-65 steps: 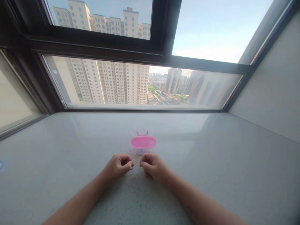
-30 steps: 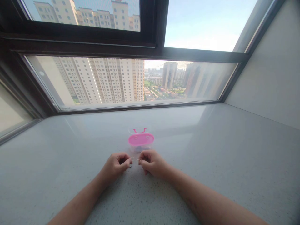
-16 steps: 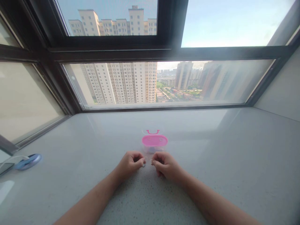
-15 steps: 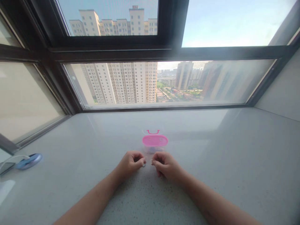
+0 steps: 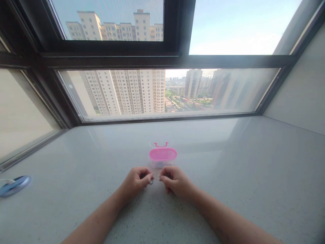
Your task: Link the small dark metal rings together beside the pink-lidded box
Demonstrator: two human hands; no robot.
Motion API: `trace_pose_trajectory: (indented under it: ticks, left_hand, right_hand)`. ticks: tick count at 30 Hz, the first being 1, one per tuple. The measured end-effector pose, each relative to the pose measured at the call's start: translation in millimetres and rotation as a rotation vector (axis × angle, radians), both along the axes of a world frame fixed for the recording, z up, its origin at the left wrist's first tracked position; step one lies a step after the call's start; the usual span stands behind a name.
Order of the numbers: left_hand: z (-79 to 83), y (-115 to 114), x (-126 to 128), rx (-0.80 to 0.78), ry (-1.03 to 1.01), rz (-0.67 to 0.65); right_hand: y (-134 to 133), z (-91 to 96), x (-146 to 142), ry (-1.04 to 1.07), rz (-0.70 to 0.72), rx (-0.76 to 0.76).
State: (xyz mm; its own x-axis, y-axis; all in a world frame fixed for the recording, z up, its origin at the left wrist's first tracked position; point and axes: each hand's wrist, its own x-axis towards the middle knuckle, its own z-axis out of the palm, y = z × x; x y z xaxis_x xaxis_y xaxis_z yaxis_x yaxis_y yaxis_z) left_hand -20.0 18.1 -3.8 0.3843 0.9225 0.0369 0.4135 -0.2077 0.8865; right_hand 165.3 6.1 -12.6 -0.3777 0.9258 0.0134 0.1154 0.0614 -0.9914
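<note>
My left hand (image 5: 138, 181) is closed in a pinch, with a small dark ring (image 5: 151, 182) showing below its fingertips and a thin pale loop (image 5: 153, 174) above them. Facing it across a narrow gap, my right hand (image 5: 175, 179) pinches a small pale ring (image 5: 159, 177). Just beyond both hands stands a clear plastic box with a pink oval rim (image 5: 163, 154). Something dark lies inside it, too blurred to name. Behind the box is its clear lid with a pink handle (image 5: 161, 145).
The speckled white sill (image 5: 228, 169) runs up to the dark window frame (image 5: 167, 120). At the far left lies a blue oval object (image 5: 15, 186) with a white cord. A white wall (image 5: 302, 95) bounds the right side.
The whole view has shifted, so sill, box and hands appear farther left. Both hands keep their pinches, and the gap between their fingertips looks slightly narrower.
</note>
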Motion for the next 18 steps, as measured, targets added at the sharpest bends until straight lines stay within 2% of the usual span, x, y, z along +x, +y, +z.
trace_pose_trajectory:
  ticks: [18]
  left_hand:
    - [4.7, -1.7, 0.0, -0.030, -0.028, -0.006]
  right_hand:
    - [3.8, -6.9, -2.4, 0.032, -0.021, -0.023]
